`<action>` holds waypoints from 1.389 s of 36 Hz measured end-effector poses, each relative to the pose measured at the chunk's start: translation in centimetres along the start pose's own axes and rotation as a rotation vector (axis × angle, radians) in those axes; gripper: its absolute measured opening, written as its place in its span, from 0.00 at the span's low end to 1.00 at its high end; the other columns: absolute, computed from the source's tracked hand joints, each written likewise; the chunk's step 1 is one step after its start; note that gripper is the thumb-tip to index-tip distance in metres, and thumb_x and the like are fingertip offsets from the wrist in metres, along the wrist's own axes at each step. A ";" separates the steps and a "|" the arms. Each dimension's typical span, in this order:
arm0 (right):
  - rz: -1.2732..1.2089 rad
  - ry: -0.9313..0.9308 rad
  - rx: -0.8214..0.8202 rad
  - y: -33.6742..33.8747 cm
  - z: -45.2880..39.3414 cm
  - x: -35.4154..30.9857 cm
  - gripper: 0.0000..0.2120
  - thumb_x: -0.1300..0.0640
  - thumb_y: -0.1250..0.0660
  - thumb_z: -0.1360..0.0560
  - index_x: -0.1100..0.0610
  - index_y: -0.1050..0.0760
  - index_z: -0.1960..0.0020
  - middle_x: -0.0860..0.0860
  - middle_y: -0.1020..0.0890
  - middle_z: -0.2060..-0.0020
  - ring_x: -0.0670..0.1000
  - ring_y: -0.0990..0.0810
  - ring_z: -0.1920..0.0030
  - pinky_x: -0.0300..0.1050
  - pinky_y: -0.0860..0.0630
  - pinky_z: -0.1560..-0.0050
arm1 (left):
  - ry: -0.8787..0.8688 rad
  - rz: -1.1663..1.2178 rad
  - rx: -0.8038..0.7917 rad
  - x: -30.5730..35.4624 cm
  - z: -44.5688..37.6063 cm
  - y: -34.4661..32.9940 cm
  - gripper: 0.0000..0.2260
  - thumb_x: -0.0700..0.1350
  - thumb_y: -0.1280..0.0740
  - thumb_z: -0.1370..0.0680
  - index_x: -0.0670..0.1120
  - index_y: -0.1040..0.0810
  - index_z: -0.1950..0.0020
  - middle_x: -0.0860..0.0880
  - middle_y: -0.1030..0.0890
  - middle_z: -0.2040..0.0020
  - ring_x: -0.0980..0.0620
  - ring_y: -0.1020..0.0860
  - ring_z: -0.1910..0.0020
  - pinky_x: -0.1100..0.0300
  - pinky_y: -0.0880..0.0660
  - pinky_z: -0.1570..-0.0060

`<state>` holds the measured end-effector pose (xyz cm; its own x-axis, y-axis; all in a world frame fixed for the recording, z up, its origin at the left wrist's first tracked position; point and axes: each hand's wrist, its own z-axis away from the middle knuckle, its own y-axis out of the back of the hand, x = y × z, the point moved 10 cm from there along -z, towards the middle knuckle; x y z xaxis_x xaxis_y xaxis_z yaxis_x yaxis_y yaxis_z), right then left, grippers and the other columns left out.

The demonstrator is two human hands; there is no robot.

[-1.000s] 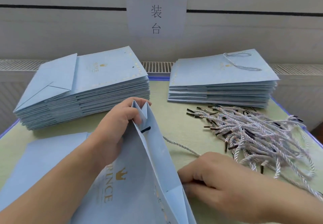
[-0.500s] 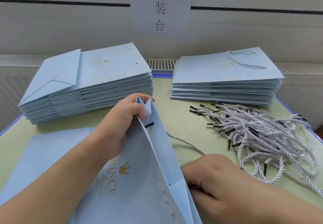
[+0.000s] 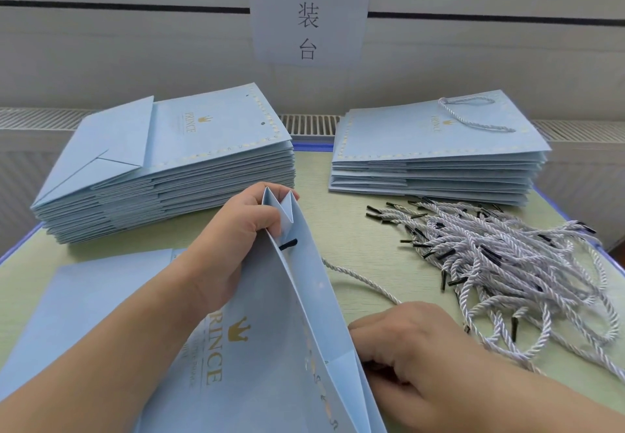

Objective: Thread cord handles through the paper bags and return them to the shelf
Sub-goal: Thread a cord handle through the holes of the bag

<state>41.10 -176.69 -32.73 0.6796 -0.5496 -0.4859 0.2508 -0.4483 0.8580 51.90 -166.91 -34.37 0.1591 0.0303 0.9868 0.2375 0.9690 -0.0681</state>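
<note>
Pale blue paper bag point(image 3: 270, 348) w/ gold crown + "PRINCE" print, stood half-open at 6 o'clock, near the counter's front edge. Its gusseted end peaks in a W-fold at the far end; black cord tip point(image 3: 288, 244) pokes out through a hole just below that fold. Long axis runs from near edge toward 12 o'clock, mouth edge tilting slightly right; the far end is raised.

Left hand point(image 3: 233, 240) pinches the gusset fold at the far end, fingers curled round the paper. Right hand point(image 3: 412, 348) sits at the bag's near right side, fingers curled inward against the bag wall; what they hold is hidden, can't tell. A twisted white cord point(image 3: 362, 280) runs across the counter from the bag to that hand.

Another flat blue bag point(image 3: 84, 307) lies under the left forearm at 8 o'clock. Stack of flat bags, no handles point(image 3: 162, 162), at 10 o'clock. Shorter stack point(image 3: 436, 158) at 1 o'clock; its top bag has a cord handle. Loose pile of cords point(image 3: 507, 263) w/ black tips at 3 o'clock.

Counter point(image 3: 355, 223) is pale green w/ blue rim. Behind: grey panelled wall, vent grille, paper sign point(image 3: 309, 10) w/ Chinese characters at 12 o'clock.
</note>
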 end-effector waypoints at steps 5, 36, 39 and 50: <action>-0.176 -0.053 0.038 0.3 -0.2 0.6 0.09 0.59 0.38 0.24 0.47 0.28 0.60 0.47 0.34 0.72 0.46 0.37 0.70 0.36 0.40 0.70 | -0.010 -0.006 0.003 0.2 0.0 -0.1 0.19 0.38 0.41 0.44 0.48 0.22 0.56 0.47 0.24 0.66 0.47 0.25 0.67 0.58 0.28 0.64; -0.382 -0.140 0.053 -1.0 0.1 1.5 0.16 0.53 0.40 0.25 0.66 0.24 0.59 0.62 0.31 0.71 0.55 0.34 0.70 0.45 0.38 0.68 | -0.022 0.074 -0.051 0.6 0.0 -0.1 0.20 0.37 0.42 0.43 0.46 0.24 0.53 0.48 0.25 0.68 0.51 0.26 0.72 0.60 0.27 0.70; -0.253 -0.121 0.105 -0.8 0.5 1.2 0.16 0.50 0.41 0.24 0.62 0.24 0.60 0.54 0.33 0.72 0.51 0.32 0.70 0.37 0.38 0.69 | -0.019 0.076 -0.058 0.5 0.1 -0.1 0.21 0.37 0.41 0.43 0.47 0.23 0.52 0.48 0.25 0.67 0.51 0.26 0.71 0.60 0.28 0.69; -0.017 -0.166 0.171 -0.5 0.9 1.1 0.14 0.48 0.39 0.27 0.57 0.22 0.61 0.52 0.35 0.69 0.48 0.32 0.73 0.33 0.38 0.73 | -0.002 -0.011 -0.148 0.7 0.6 -0.7 0.32 0.36 0.38 0.42 0.54 0.26 0.38 0.49 0.23 0.57 0.50 0.24 0.65 0.60 0.24 0.68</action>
<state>41.09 -177.74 -33.90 0.5497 -0.6434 -0.5327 0.1309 -0.5635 0.8157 51.28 -167.44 -33.56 0.1539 0.0202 0.9879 0.3781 0.9225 -0.0778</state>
